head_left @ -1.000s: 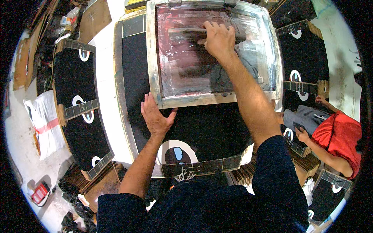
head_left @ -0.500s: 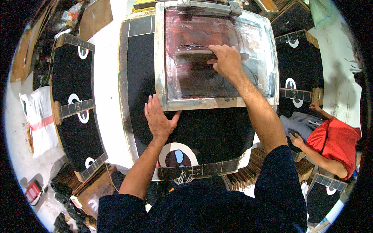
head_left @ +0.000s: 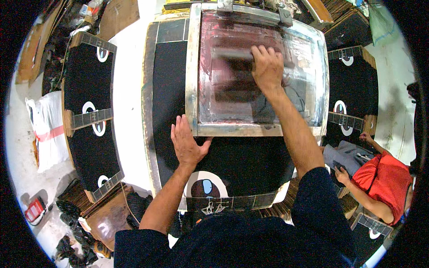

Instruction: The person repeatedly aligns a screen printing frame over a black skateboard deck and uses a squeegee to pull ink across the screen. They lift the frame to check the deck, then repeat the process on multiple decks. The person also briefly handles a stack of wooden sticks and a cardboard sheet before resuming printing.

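Observation:
A screen-printing frame (head_left: 192,71) with a pale rim and a mesh smeared dark red lies over a black printed panel (head_left: 169,85). My right hand (head_left: 268,67) is closed on a squeegee (head_left: 234,54), which is blurred by motion over the far half of the mesh. My left hand (head_left: 187,143) rests with its fingers stretched out on the black panel, its fingertips and thumb at the frame's near left corner. Nearer to me, a white and blue eye print (head_left: 206,185) shows on the panel. The panel's part beneath the frame is hidden.
Black panels with eye prints (head_left: 91,80) lie along the left, and more panels (head_left: 353,89) along the right. At the right is another person in a red garment (head_left: 380,178). A metal hinge clamp (head_left: 285,18) sits at the frame's far edge. A white sack (head_left: 47,129) stands far left.
My right hand has moved the squeegee away from me across the mesh. My left hand stays by the frame's corner. The whole view has shifted slightly.

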### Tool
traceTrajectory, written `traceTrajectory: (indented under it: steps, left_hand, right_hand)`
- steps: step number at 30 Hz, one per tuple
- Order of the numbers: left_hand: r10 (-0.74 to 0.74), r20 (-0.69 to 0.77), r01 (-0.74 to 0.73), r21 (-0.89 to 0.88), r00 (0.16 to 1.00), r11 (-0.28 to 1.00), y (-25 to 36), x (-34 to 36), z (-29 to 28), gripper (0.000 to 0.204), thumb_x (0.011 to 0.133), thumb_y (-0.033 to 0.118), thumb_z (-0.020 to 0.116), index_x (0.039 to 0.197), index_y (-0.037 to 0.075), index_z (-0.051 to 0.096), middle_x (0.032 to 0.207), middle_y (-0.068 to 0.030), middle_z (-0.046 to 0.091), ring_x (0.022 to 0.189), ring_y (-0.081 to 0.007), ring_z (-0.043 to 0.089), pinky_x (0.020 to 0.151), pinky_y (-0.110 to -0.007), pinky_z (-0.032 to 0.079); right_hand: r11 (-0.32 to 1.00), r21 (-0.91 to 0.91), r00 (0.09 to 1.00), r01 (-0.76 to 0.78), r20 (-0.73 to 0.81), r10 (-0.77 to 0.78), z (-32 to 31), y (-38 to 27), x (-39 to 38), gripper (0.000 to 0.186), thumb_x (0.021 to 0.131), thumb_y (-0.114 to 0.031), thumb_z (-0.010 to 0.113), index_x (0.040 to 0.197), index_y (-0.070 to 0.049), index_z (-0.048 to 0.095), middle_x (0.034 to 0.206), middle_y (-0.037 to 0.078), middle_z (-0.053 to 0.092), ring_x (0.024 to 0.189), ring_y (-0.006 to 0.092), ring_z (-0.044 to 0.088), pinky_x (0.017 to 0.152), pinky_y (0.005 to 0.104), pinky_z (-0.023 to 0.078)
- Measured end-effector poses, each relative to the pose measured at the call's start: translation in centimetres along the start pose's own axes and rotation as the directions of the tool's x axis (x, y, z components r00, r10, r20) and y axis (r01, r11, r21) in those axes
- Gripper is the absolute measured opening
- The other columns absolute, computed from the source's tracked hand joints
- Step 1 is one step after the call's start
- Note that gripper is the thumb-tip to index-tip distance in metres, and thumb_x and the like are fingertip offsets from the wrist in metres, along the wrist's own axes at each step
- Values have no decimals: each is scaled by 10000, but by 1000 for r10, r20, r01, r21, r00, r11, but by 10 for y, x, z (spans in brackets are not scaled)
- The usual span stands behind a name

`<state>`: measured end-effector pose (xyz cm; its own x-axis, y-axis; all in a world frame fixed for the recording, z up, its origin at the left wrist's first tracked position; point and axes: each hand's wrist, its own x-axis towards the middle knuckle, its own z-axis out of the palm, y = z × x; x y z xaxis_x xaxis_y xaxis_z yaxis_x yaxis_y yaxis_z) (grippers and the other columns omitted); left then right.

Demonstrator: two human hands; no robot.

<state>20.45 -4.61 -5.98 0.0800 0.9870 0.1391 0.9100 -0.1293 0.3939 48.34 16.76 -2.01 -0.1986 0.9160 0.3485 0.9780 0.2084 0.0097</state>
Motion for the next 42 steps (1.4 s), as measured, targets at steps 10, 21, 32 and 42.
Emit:
traceTrajectory:
  steps: [10,21,32,42]
  left_hand:
    - [30,-20,-30,7,999,1000,0,-1,1,1160,734,466,880,1564,-51,256,1560,-253,394,1501,-397,339,1239,-563,239]
    - [21,-10,-21,6,1000,1000,2,0,-2,1138,731,459,881,1552,-58,288,1559,-248,400,1508,-387,334,1248,-543,234]
    - [31,-23,-30,13,999,999,-1,0,2,1135,753,475,865,1557,-60,270,1567,-252,390,1505,-390,339,1240,-560,238]
    - [35,-38,-36,-27,999,999,-2,-3,2,1137,735,462,873,1563,-48,282,1582,-231,377,1523,-377,308,1251,-558,220]
  right_hand:
    - [1000,-10,994,3,107,-2,19,37,99,583,756,-105,775,1317,-169,630,1173,64,715,1097,296,675,899,488,522]
    - [995,93,970,19,241,-41,-34,5,-2,505,728,-142,836,1205,-134,672,1081,82,710,1039,304,664,869,485,504]
    - [999,-39,996,-6,90,10,15,23,73,560,729,-113,804,1265,-163,651,1142,47,710,1082,291,675,899,479,519]
    - [999,-21,975,-33,219,37,-46,-29,-60,585,608,-186,897,1133,-171,640,1038,31,646,1023,249,614,878,414,469]
